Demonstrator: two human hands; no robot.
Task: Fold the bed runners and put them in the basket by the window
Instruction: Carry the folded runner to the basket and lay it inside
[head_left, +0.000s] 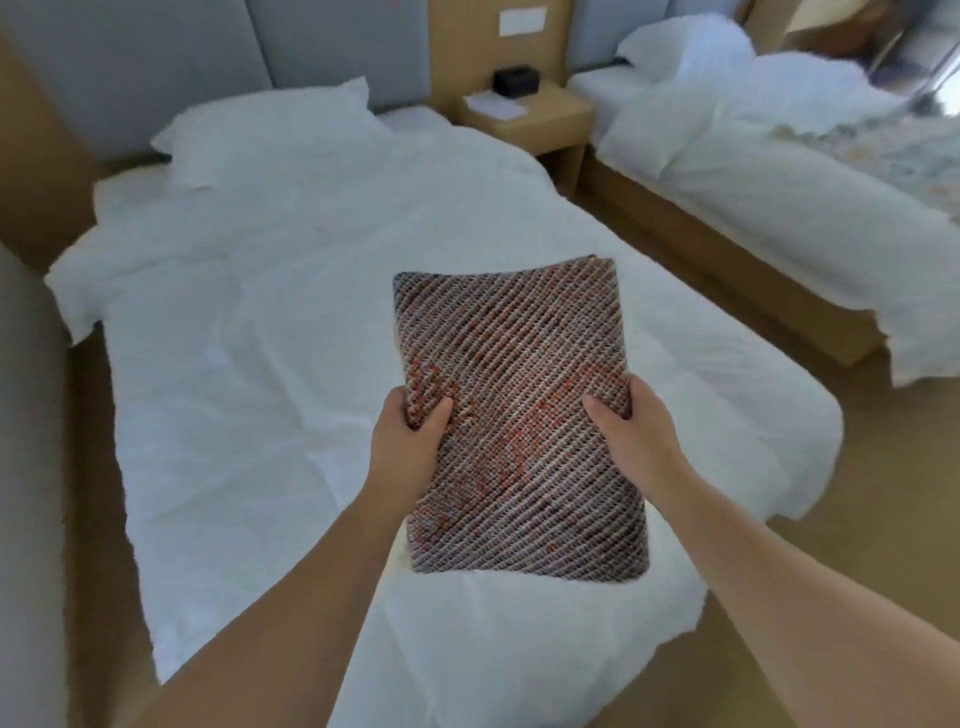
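A folded bed runner (519, 405), woven in grey, brown and orange diagonal stripes, is held up over the near bed as a thick rectangle. My left hand (410, 441) grips its left edge, thumb on top and fingers hidden underneath. My right hand (634, 431) grips the right edge the same way. A second patterned runner (883, 150) lies spread across the far bed at the upper right, blurred. No basket is in view.
The near bed (260, 364) has a rumpled white duvet and a pillow (270, 135) at its head. A wooden nightstand (524, 114) with a black box and papers stands between the beds. Tan floor runs between the beds. A grey upholstered edge is at the far left.
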